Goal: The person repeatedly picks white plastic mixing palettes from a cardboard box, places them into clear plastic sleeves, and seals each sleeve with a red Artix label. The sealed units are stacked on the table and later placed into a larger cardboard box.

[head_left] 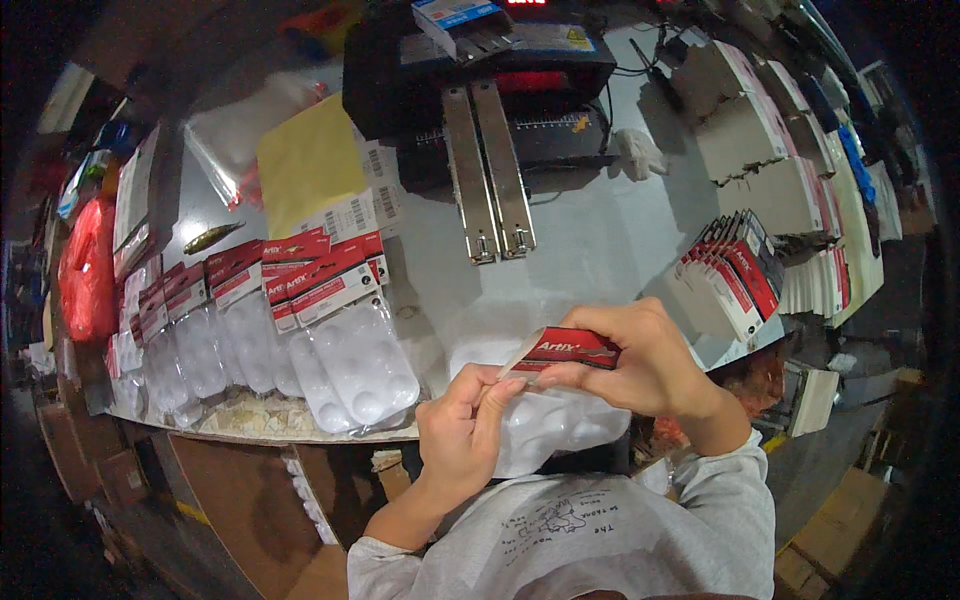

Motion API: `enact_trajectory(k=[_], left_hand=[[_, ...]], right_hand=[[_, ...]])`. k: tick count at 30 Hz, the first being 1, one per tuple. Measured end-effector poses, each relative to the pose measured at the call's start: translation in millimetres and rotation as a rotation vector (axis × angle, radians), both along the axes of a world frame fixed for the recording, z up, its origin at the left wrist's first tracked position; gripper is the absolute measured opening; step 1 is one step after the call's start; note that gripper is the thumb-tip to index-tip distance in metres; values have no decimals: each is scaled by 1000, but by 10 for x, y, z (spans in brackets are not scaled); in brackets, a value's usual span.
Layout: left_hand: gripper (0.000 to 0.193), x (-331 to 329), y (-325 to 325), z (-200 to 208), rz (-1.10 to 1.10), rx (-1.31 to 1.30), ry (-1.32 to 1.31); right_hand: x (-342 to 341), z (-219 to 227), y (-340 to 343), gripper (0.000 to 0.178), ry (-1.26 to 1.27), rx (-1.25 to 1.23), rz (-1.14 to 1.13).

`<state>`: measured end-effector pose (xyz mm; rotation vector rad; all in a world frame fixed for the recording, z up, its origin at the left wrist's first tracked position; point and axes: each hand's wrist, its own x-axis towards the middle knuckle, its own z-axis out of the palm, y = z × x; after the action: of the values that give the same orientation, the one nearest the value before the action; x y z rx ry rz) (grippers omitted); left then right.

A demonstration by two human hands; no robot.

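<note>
Close to my body, both hands work on a folded red-and-white header card (568, 349) at the top of a white plastic paint palette (560, 425), which hangs below it, apparently in a clear bag. My left hand (462, 432) pinches the card's left end between thumb and fingers. At the other end, my right hand (640, 362) grips the red face, thumb below and fingers above. The card bends open slightly at its left side. Beyond my hands stands a black machine (400, 85) with two long metal arms (490, 170) reaching toward me.
On the left, several bagged palettes (355, 365) with red-and-white cards overlap along the table edge. Behind them lie a yellow sheet (312, 165) and clear bags (235, 140). Header cards (735, 270) fan out at the right, beside stacked cards (745, 135). A red bag (90, 265) hangs far left.
</note>
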<state>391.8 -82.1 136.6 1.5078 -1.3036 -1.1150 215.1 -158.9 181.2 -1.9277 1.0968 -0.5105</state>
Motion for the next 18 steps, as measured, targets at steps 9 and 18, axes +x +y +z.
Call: enact_trajectory(k=[9,18], left_hand=[[17,-11,16,-46,110,-37,-8],[20,10,-40,-245,316,-40,235]], right_hand=[[-200,-106,-120,28,67,10,-65],[-358,-421,50,17,-326,663,-169]])
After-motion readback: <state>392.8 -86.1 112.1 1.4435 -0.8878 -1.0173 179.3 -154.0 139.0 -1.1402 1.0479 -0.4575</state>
